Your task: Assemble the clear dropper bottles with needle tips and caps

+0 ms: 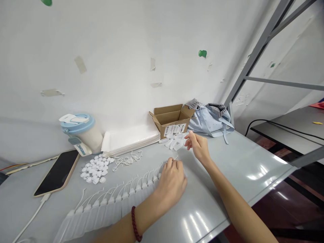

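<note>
My left hand [173, 179], with a dark red bead bracelet [136, 224] at its wrist, is closed at the right end of a row of translucent tubes [108, 211]. The tubes lie side by side, with white caps and thin white cords at their tops. Whatever its curled fingers hold is hidden beneath them. My right hand [199, 146] hovers just right of a small pile of clear plastic pieces [173, 143], fingers loosely bent and apart. Further left are a heap of small white caps [95, 168] and a tangle of white cords [126, 160].
An open cardboard box [174, 129] stands by the wall, beside a light blue cloth bag [210, 121]. A stack of flat white sheets [131, 138], a cup with a blue lid [86, 133] and a phone on a cable [57, 172] line the left back. A metal frame [258, 54] rises at right.
</note>
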A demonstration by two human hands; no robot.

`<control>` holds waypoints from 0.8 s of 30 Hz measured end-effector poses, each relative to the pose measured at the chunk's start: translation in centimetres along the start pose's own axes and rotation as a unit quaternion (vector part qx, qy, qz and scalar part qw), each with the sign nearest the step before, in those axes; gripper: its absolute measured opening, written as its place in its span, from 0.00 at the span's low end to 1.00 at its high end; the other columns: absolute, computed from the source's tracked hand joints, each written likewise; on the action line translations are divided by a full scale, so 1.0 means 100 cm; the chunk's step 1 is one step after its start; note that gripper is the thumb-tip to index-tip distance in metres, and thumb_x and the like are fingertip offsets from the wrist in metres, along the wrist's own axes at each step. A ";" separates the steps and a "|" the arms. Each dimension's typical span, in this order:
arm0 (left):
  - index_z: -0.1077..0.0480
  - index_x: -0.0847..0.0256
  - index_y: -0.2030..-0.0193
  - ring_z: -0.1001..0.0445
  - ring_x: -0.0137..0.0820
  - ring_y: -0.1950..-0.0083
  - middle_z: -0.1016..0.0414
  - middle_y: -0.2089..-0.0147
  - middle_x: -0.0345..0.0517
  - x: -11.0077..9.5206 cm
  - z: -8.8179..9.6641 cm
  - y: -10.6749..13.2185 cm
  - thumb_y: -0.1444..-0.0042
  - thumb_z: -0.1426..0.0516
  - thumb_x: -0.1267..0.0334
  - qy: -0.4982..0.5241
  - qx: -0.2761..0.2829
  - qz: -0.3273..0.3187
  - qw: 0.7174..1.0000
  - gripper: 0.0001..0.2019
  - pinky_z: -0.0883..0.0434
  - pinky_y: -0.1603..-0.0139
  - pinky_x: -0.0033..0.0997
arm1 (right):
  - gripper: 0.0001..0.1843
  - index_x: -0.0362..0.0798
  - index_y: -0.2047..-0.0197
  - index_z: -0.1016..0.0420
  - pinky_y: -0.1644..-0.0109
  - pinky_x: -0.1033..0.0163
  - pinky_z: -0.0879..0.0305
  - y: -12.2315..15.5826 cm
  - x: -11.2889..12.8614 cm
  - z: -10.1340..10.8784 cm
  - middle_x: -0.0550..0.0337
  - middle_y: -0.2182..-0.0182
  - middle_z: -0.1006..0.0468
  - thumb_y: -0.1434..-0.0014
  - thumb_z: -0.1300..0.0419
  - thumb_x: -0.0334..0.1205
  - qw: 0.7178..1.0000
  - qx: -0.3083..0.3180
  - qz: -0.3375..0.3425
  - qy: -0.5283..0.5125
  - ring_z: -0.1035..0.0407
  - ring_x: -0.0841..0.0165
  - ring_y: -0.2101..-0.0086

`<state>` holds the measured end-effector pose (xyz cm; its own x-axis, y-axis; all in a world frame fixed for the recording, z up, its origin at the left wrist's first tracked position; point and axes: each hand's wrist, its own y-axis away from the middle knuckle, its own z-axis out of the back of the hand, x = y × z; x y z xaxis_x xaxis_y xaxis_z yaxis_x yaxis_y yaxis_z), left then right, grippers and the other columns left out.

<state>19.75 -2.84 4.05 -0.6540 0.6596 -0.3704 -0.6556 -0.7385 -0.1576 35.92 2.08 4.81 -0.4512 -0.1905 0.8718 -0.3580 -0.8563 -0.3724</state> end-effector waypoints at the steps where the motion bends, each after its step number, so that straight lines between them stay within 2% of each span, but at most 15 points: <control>1: 0.38 0.64 0.57 0.36 0.48 0.48 0.30 0.57 0.56 0.000 0.000 0.001 0.46 0.45 0.70 -0.006 0.002 0.000 1.000 0.10 0.31 0.53 0.48 | 0.33 0.44 0.74 0.27 0.75 0.65 0.38 0.000 0.000 0.000 0.59 0.84 0.27 0.40 0.56 0.65 1.000 0.002 0.002 0.001 0.35 0.71 0.84; 5: 0.36 0.66 0.57 0.36 0.49 0.48 0.30 0.56 0.58 -0.002 0.002 0.004 0.44 0.46 0.70 -0.035 0.020 -0.002 0.999 0.08 0.31 0.53 0.50 | 0.33 0.45 0.74 0.28 0.74 0.65 0.38 0.001 -0.001 -0.001 0.59 0.84 0.27 0.40 0.56 0.64 1.000 0.015 0.004 0.007 0.35 0.71 0.84; 10: 0.36 0.68 0.56 0.37 0.50 0.45 0.31 0.52 0.60 -0.003 0.001 0.006 0.44 0.47 0.72 -0.048 0.013 -0.024 0.998 0.09 0.32 0.51 0.50 | 0.32 0.45 0.74 0.28 0.74 0.65 0.38 0.001 -0.001 -0.002 0.59 0.84 0.27 0.39 0.56 0.63 1.000 0.025 0.001 0.018 0.35 0.71 0.84; 19: 0.35 0.66 0.56 0.36 0.47 0.47 0.32 0.53 0.57 -0.004 -0.002 0.006 0.45 0.48 0.72 -0.026 0.026 -0.022 0.999 0.09 0.32 0.51 0.50 | 0.32 0.45 0.74 0.28 0.74 0.65 0.37 0.000 -0.002 -0.001 0.58 0.84 0.27 0.39 0.56 0.63 0.999 0.026 0.000 0.030 0.35 0.70 0.83; 24: 0.34 0.69 0.56 0.39 0.48 0.44 0.33 0.52 0.59 -0.003 -0.004 0.007 0.44 0.48 0.71 -0.039 0.021 -0.028 0.999 0.09 0.34 0.46 0.48 | 0.31 0.45 0.74 0.28 0.73 0.65 0.38 0.001 -0.001 -0.002 0.60 0.84 0.27 0.39 0.55 0.62 0.999 0.036 0.001 0.023 0.35 0.70 0.83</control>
<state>19.63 -3.65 3.69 -0.6423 0.7098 -0.2892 -0.7059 -0.6948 -0.1376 35.80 2.14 4.63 -0.4891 -0.1711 0.8553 -0.2982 -0.8887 -0.3483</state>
